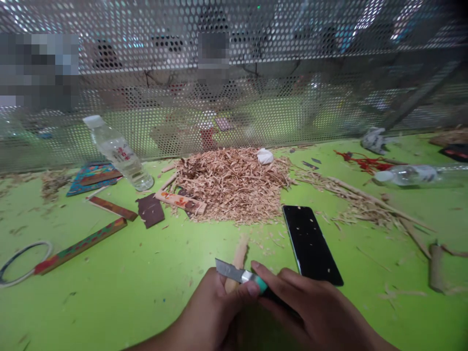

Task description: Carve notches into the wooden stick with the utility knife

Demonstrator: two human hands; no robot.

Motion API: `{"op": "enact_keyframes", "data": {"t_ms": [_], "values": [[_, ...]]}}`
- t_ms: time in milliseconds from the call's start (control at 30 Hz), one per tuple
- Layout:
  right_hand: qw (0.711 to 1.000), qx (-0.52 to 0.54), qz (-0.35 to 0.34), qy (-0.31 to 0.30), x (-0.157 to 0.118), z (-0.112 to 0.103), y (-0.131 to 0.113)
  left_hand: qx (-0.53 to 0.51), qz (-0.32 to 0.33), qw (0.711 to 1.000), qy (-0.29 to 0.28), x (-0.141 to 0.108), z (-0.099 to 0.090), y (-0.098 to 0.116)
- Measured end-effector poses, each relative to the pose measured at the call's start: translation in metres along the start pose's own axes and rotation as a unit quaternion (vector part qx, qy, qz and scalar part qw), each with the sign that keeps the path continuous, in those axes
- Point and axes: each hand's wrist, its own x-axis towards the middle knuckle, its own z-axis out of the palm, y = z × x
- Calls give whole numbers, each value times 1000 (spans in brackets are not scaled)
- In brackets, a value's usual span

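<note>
My left hand [215,307] is closed around a pale strip of wood [240,253], whose far end points away from me over the green table. In my right hand [307,297] is a utility knife [234,272] with a teal and silver front end. Its blade points left and lies across the wood. My left thumb presses near the knife's collar. The knife's handle is mostly hidden in my right palm, and the near end of the wood is covered by my fingers. Just beyond my right hand lies a black smartphone [310,243], dotted with wood bits.
A heap of wood shavings [234,187] lies against the perforated metal screen [256,107]. A leaning water bottle [119,153], painted wood strips [84,243] and brown sandpaper [150,209] are at left. A fallen bottle [409,175], red cord [360,162] and sticks [376,200] lie right.
</note>
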Motion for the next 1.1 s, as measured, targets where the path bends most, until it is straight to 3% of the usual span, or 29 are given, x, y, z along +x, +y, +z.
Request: {"op": "enact_keyframes", "data": {"t_ms": [167,367,600,700,867,1100], "values": [[999,-35,-19,26,6,-3,-1,29,-17,999,-6,4,-9,-6],[995,-29,-6,91,12,-11,15,33,-46,998,-21,7,-21,-14],[998,25,-60,-3,12,-17,16,54,-52,996,-50,6,-23,-11],[998,16,-62,-8,12,-17,11,64,-47,996,-43,3,-18,-4],[996,-39,-53,56,12,-16,7,53,-18,998,-1,2,-12,-8],[980,-119,-69,145,21,-23,19,48,-38,998,-19,2,-18,-16]]}}
